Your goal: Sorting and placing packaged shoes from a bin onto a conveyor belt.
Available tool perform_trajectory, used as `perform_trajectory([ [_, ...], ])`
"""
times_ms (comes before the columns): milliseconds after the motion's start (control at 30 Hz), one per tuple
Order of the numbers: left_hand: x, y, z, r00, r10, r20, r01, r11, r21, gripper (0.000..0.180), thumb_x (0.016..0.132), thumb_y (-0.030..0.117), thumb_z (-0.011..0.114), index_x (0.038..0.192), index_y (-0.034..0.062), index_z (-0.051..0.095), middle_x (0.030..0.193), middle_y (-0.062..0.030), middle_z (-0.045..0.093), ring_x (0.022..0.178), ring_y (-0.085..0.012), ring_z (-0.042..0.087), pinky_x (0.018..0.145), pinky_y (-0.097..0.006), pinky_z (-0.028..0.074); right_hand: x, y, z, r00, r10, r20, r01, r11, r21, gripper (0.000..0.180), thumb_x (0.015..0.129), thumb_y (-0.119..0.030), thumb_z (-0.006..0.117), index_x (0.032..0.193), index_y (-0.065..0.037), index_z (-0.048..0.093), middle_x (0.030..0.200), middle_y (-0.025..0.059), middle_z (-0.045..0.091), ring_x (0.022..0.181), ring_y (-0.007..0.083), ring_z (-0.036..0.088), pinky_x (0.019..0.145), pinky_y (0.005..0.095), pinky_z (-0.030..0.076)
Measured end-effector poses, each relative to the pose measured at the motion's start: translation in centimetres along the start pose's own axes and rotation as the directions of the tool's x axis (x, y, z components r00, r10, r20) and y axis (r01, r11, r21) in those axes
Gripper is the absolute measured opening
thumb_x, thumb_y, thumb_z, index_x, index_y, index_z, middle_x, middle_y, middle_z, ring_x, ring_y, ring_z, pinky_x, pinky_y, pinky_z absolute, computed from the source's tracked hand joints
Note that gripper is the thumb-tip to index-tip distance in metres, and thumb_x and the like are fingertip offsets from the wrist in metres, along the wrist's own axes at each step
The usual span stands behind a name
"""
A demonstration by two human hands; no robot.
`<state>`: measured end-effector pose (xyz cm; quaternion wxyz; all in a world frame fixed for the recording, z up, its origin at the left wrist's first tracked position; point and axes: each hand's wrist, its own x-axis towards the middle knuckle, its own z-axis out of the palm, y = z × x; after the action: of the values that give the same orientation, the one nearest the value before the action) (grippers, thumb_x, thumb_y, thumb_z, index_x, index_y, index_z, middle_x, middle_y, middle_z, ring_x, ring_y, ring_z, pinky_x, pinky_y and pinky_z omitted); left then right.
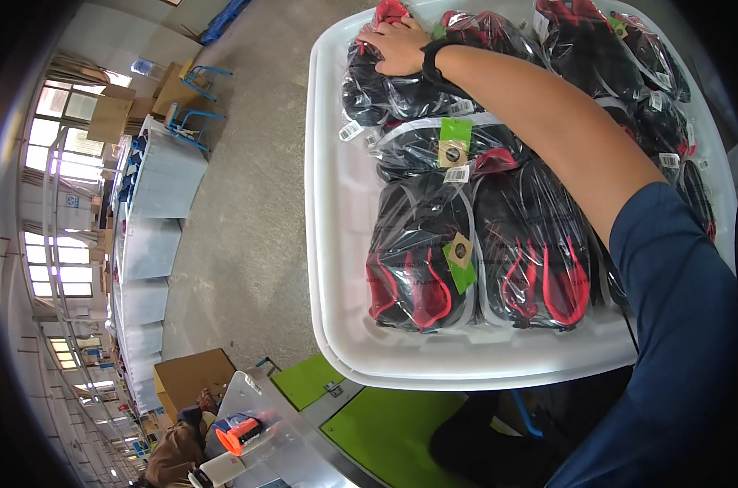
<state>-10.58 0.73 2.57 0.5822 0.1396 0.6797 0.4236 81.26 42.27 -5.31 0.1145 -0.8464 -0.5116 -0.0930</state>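
Note:
My right hand, with a black band on its wrist, reaches to the far left corner of a white plastic tub. Its fingers are apart and rest on a clear plastic bag of black-and-red goods. The palm hides part of that bag. More bagged black goods with red-edged openings, perhaps soft shoes, lie in rows, such as one bag at the near left and another beside it. Green-and-brown tags and white barcode labels show on several. My left hand is out of view.
Below the tub are a green panel and a grey surface bearing an orange tape-like roll. A cardboard box stands at the lower left. Along the left run light-coloured tables, with blue-framed chairs near their far end.

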Motion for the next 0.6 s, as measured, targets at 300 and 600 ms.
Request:
perform_trajectory([
  [300, 0.1, -0.5, 0.2, 0.972, 0.136, 0.191, -0.129, 0.99, -0.049, 0.062, 0.095, 0.038, 0.07, 0.144, 0.0079, 0.047, 0.128, -0.0098, 0.05, 0.118, -0.0261, 0.046, 0.108, -0.042, 0.04, -0.2, 0.6, 1.6, 0.982, 0.186, -0.014, -0.185, 0.98, 0.07, 0.068, 0.098, -0.049, 0.053, 0.159, -0.023, 0.037, 0.151, 0.0204, 0.048, 0.141, 0.0375, 0.045, 0.12, 0.056, 0.022],
  [600, -1.4, -1.4, 1.4, 0.988, 0.139, 0.074, -0.128, 0.982, -0.137, 0.053, 0.11, 0.029, 0.04, 0.157, 0.0054, 0.038, 0.158, -0.024, 0.041, 0.149, -0.0421, 0.034, 0.125, -0.046, 0.028, -2.9, -2.4, -2.5, 0.988, 0.034, 0.148, -0.067, 0.972, 0.225, 0.085, 0.093, -0.033, 0.064, 0.164, -0.016, 0.02, 0.165, 0.0237, 0.022, 0.154, 0.0408, 0.023, 0.124, 0.0575, 0.014],
])
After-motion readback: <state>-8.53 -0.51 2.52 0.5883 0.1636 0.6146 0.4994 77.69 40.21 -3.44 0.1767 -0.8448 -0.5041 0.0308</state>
